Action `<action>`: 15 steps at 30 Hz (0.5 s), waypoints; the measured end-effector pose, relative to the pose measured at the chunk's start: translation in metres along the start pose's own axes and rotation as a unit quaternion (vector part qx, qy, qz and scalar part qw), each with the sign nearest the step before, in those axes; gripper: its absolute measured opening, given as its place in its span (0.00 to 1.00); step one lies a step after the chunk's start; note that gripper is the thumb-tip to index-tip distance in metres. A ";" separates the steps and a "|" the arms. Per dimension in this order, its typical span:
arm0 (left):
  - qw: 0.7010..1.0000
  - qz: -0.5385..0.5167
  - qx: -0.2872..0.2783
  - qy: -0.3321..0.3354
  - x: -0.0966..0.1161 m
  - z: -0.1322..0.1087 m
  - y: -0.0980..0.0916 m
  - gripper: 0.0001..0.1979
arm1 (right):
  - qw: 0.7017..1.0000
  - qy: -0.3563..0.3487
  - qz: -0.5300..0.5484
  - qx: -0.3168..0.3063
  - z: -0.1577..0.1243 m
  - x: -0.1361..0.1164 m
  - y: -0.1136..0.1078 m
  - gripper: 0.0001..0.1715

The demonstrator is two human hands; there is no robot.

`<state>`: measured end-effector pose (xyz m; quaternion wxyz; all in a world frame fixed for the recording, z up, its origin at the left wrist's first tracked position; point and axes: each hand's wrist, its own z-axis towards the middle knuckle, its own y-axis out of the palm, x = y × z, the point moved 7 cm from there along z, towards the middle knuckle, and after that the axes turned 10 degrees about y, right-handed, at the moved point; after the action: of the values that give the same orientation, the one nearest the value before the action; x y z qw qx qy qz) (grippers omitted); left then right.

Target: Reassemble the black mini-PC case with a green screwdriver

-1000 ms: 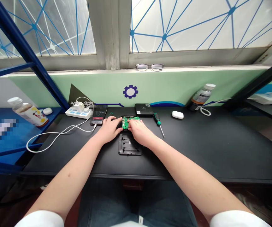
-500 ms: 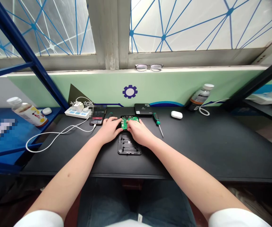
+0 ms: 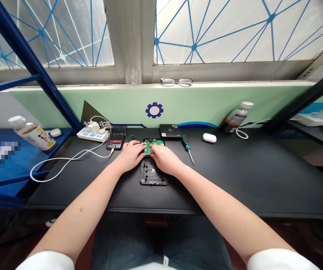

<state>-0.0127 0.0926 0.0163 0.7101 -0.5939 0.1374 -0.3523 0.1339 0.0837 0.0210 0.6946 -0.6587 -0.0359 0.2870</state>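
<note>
A green circuit board [image 3: 148,148] sits in a small black casing in front of me. Thumb and fingers of my left hand [image 3: 131,155] are closed against the casing's left side, gripping its edge. My right hand [image 3: 165,159] is curled over the lower right of the board, its fingers pinched together at the surface. What those fingertips hold, if anything, is hidden. A black plastic cover [image 3: 153,176] with its inner side up lies just below, partly under my right hand. To the right lies a green-and-black screwdriver [image 3: 187,146].
Behind the board is a black box-like device [image 3: 170,131]. A phone [image 3: 116,138] on a white cable and a power strip [image 3: 90,134] lie left. A white earbud case [image 3: 209,137] and a bottle [image 3: 237,117] stand right. Glasses [image 3: 177,81] rest on the ledge.
The view has tipped very slightly. My right fingers have shifted a little over the board; my left hand stays at the casing's edge.
</note>
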 end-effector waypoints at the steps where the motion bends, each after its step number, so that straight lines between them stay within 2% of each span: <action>1: 1.000 0.002 0.000 0.001 0.001 0.000 0.000 0.19 | 1.000 0.000 0.001 0.000 -0.001 0.000 -0.001 0.08; 8: 1.000 0.007 -0.006 0.006 0.001 0.000 0.001 0.18 | 1.000 0.006 0.010 -0.012 0.001 0.002 0.004 0.12; 15: 1.000 -0.007 0.000 -0.001 0.002 0.001 0.001 0.16 | 0.999 0.016 0.026 0.020 0.001 0.006 0.004 0.12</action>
<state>-0.0102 0.0920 0.0162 0.7076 -0.5952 0.1329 -0.3570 0.1372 0.0870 0.0150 0.7004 -0.6501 -0.0016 0.2947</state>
